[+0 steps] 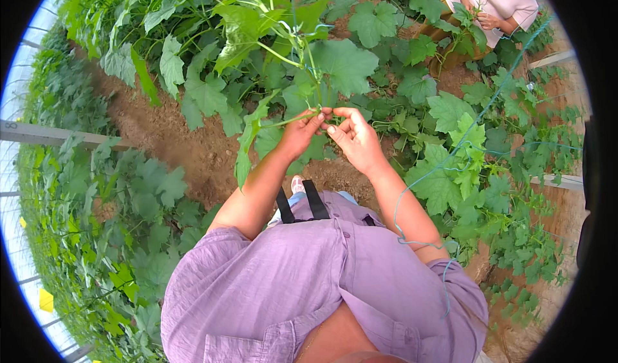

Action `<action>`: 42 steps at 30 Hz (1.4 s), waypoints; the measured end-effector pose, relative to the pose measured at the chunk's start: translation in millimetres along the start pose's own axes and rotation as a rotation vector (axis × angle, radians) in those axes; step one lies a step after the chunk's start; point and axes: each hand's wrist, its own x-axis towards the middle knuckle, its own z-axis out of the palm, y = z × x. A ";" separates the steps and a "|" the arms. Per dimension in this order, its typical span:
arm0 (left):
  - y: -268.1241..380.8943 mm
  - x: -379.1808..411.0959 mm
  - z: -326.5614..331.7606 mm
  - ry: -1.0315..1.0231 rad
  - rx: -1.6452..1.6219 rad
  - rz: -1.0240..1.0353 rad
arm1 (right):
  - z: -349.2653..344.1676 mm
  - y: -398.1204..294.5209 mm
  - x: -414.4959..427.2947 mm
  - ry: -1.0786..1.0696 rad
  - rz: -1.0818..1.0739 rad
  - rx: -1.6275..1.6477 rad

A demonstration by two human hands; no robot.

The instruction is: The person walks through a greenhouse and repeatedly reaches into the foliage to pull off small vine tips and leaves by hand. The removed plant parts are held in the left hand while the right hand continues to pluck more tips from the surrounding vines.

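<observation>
A climbing vine (316, 85) with broad lobed leaves hangs in front of me at chest height. My left hand (298, 133) pinches the vine's lower stem between thumb and fingertips. My right hand (356, 140) is beside it, index fingertip reaching the same spot; whether it grips anything there is hidden. A leaf stalk (289, 120) runs left across my left hand to a drooping leaf (248, 138). Higher up, blue twine (293, 15) runs along the vine, and a short blue piece (318, 26) is looped around it.
A person in a light shirt (504, 5) handles vines at upper right. Blue twine (470, 126) slants down across my right arm. Pale beams (58, 133) cross the left and right sides. Leafy rows (120, 247) border bare soil (159, 131). A yellow card (46, 300) hangs at left.
</observation>
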 end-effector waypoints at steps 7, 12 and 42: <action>-4.7 -43.1 22.4 -0.065 -0.145 -0.025 | -4.7 17.4 5.8 -0.258 0.113 0.048; 0.4 -64.2 34.9 -0.082 -0.369 0.021 | -14.1 28.8 -13.7 -0.352 0.127 0.388; 56.7 -85.8 -17.1 -0.239 0.451 -0.218 | 4.7 -23.6 28.5 -0.283 0.238 0.634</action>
